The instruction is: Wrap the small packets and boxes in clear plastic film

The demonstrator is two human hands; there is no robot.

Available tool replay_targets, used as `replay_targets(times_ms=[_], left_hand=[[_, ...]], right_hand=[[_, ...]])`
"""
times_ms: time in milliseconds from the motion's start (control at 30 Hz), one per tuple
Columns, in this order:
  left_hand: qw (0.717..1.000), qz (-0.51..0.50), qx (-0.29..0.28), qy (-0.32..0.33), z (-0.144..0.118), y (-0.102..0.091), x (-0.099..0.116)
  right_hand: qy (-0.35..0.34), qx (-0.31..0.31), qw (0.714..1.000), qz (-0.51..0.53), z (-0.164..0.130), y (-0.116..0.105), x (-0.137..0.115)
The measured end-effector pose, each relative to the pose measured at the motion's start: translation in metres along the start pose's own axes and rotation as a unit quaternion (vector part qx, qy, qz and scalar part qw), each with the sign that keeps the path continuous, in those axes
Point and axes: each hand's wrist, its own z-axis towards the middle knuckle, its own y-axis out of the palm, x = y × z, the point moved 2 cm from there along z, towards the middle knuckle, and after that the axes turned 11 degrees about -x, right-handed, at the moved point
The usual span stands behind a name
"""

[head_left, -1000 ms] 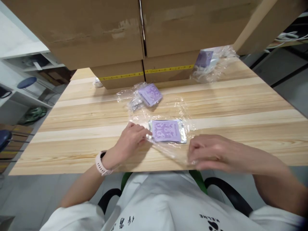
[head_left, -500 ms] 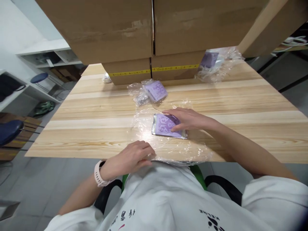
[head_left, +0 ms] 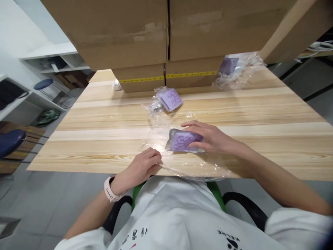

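Note:
A flat purple packet (head_left: 181,141) with a silver edge lies tilted on a sheet of clear plastic film (head_left: 187,165) near the front of the wooden table (head_left: 260,114). My right hand (head_left: 208,137) grips the packet from its right side, lifting one edge. My left hand (head_left: 144,166) pinches the film's near left edge at the table's front. A white watch sits on my left wrist.
Another purple packet in clear wrap (head_left: 169,99) lies farther back. A third purple packet in crumpled plastic (head_left: 229,66) sits at the back right. Stacked cardboard boxes (head_left: 145,34) fill the far side. A blue stool (head_left: 9,142) and white shelves stand to the left.
My right hand came from the front edge onto the purple packet and now tips it up. My left hand drew back from the packet to the film's near edge.

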Motion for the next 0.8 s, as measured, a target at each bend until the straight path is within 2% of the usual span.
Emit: replay_targets(times_ms=[100, 167, 233, 267, 333, 400, 467, 533, 567, 633, 667, 733, 767, 800], left_hand=[[0.996, -0.087, -0.004, -0.033, -0.002, -0.010, -0.001], [0.982, -0.178, -0.011, -0.058, -0.003, -0.023, -0.002], [0.959, -0.273, -0.017, -0.080, -0.001, -0.041, -0.001], [0.947, -0.309, -0.016, -0.092, 0.001, -0.052, 0.000], [0.932, -0.344, 0.009, -0.110, 0.008, -0.077, 0.001], [0.933, -0.337, 0.074, -0.102, 0.021, -0.104, 0.004], [0.935, -0.311, 0.159, -0.064, 0.041, -0.132, 0.012], [0.930, -0.294, 0.220, -0.010, 0.066, -0.156, 0.026], [0.929, -0.293, 0.225, 0.005, 0.080, -0.165, 0.034], [0.922, -0.309, 0.230, 0.041, 0.106, -0.181, 0.055], [0.915, -0.322, 0.236, 0.057, 0.116, -0.187, 0.066], [0.901, -0.336, 0.261, 0.083, 0.130, -0.195, 0.087], [0.898, -0.333, 0.273, 0.097, 0.132, -0.196, 0.097], [0.900, -0.320, 0.275, 0.110, 0.132, -0.195, 0.105]], right_hand=[[0.016, 0.063, 0.998, 0.023, -0.013, 0.003, -0.003], [0.061, 0.099, 0.990, 0.074, -0.020, 0.006, 0.003], [0.126, 0.156, 0.968, 0.152, -0.026, 0.005, 0.014], [0.159, 0.204, 0.947, 0.190, -0.030, 0.003, 0.020], [0.196, 0.337, 0.888, 0.244, -0.041, -0.009, 0.032], [0.182, 0.474, 0.819, 0.266, -0.059, -0.025, 0.038], [0.161, 0.532, 0.780, 0.289, -0.083, -0.040, 0.038], [0.169, 0.503, 0.784, 0.323, -0.108, -0.044, 0.033], [0.181, 0.460, 0.799, 0.342, -0.118, -0.042, 0.027], [0.184, 0.319, 0.849, 0.378, -0.127, -0.026, 0.011], [0.181, 0.215, 0.870, 0.405, -0.124, -0.013, 0.001], [0.186, 0.042, 0.872, 0.450, -0.107, 0.016, -0.018], [0.190, 0.007, 0.863, 0.468, -0.095, 0.029, -0.024], [0.189, 0.003, 0.849, 0.493, -0.081, 0.039, -0.027]])
